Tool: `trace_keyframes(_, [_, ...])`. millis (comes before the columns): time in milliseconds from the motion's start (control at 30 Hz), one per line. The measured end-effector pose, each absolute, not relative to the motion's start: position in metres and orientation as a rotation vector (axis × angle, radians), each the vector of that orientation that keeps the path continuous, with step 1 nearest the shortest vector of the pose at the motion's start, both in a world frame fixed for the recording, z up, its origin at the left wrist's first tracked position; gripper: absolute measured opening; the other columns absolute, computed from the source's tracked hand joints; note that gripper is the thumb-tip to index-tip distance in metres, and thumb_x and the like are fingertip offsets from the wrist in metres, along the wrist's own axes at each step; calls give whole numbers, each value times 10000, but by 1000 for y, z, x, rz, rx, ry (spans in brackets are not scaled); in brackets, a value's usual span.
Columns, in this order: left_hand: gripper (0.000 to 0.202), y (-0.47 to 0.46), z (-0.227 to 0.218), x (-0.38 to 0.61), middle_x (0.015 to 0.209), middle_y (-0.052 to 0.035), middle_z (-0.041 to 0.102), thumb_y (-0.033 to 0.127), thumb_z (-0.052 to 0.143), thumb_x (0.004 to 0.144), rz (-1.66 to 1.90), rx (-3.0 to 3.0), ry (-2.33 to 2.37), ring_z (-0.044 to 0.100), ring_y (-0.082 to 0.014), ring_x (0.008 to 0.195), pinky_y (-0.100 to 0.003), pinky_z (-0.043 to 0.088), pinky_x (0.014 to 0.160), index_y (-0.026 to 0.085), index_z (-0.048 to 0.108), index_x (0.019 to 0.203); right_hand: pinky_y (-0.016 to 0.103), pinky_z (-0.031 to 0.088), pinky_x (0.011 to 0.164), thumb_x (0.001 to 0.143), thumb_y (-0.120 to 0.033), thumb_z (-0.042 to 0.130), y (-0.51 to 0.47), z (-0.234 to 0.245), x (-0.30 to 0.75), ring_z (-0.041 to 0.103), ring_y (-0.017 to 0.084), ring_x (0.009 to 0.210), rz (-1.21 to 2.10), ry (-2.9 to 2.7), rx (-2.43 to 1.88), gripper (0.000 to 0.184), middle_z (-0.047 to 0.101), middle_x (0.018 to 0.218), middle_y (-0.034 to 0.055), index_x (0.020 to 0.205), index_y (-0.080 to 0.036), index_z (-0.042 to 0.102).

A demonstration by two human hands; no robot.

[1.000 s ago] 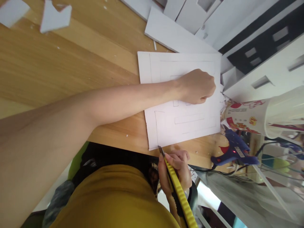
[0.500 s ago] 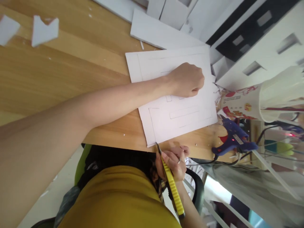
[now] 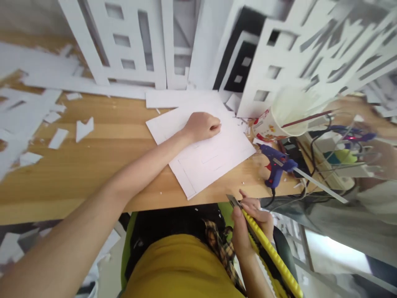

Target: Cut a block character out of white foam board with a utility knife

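Note:
My left hand (image 3: 203,125) is closed in a fist and rests on a white foam board (image 3: 214,161) that lies askew on the table. Thin pencil lines for rectangles and borders run over the board. Nothing shows between the fingers of that fist. My right hand (image 3: 252,219) grips a yellow utility knife (image 3: 274,256) just off the table's front edge. Its blade is out, points up and to the left, and is apart from the board's near corner.
White model walls (image 3: 130,49) with cut windows stand behind the board. A paper cup (image 3: 266,128) and a blue glue gun (image 3: 276,163) with a white stick sit to the right. Foam scraps (image 3: 58,138) lie at left. Another person's blurred hand (image 3: 356,109) is at far right.
My right hand has lifted the knife away from the board's near edge and moved right. My left fist stays on the board. The view has turned and widened.

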State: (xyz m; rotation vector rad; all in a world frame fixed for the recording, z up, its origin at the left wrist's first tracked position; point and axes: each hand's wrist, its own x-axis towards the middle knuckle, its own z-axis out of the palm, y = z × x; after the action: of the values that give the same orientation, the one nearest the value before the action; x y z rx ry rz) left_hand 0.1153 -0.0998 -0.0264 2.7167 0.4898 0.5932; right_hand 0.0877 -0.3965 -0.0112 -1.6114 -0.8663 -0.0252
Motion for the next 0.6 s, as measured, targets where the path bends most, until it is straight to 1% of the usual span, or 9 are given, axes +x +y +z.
trace_keyframes(67, [304,-94,-18,104,705,-50,651,275,478,916,671,2685,672,566,-187,702,-316,355,639,189,612,657,574,571,940,857,-135,651,-387,-6,83,550,140,639,43,-765,-1512,146,534,591,-91,930,-246,590])
trace_keyframes(100, [290,-88,-13,94,774,-60,676,271,470,934,711,2671,776,594,-194,766,-315,391,675,187,630,708,585,569,955,851,-136,659,-384,-5,82,551,141,620,48,-746,-1489,161,533,584,-96,944,-251,595])
trace_keyframes(200, [209,-64,-1,57,1053,-116,696,313,535,941,700,2685,1112,615,-248,1049,-343,455,892,167,681,970,576,535,1028,805,-169,718,-379,-6,85,602,148,617,-99,-782,-1595,178,590,647,-85,916,-267,619])
trace_keyframes(233, [279,-55,2,43,1112,-148,682,376,583,926,614,2696,1239,606,-280,1100,-366,456,935,146,678,1051,553,526,1037,799,-191,729,-379,-8,87,622,150,631,-165,-810,-1672,164,612,681,-78,894,-274,625])
trace_keyframes(300, [508,-39,6,18,1160,-214,651,531,646,877,388,2669,1460,605,-348,1129,-417,464,952,91,661,1131,499,543,956,815,-239,714,-379,-14,92,624,149,604,-347,-941,-1751,101,610,692,-74,856,-280,631])
trace_keyframes(333, [560,-34,8,8,1174,-216,644,573,653,862,296,2646,1495,608,-359,1134,-422,467,954,91,656,1147,466,551,885,830,-269,696,-378,-17,93,619,151,587,-430,-967,-1788,73,606,685,-69,821,-282,625])
trace_keyframes(400, [573,-30,10,-5,1175,-198,650,621,622,867,210,2578,1494,622,-348,1135,-406,472,949,117,652,1138,434,540,783,865,-356,652,-376,-21,93,607,164,575,-532,-912,-1849,127,593,660,-55,764,-290,612])
trace_keyframes(500, [526,-35,12,-11,1119,-155,696,658,577,874,114,2458,1434,656,-321,1084,-380,485,894,160,641,1033,462,541,813,878,-453,615,-373,-25,83,602,187,604,-549,-706,-1832,200,585,653,-33,746,-303,616])
trace_keyframes(600, [465,-43,12,-6,1102,-134,726,631,594,859,80,2399,1389,681,-304,1040,-350,481,830,187,624,993,509,556,842,857,-421,651,-374,-32,71,615,214,628,-488,-693,-1801,168,593,654,-20,727,-315,635])
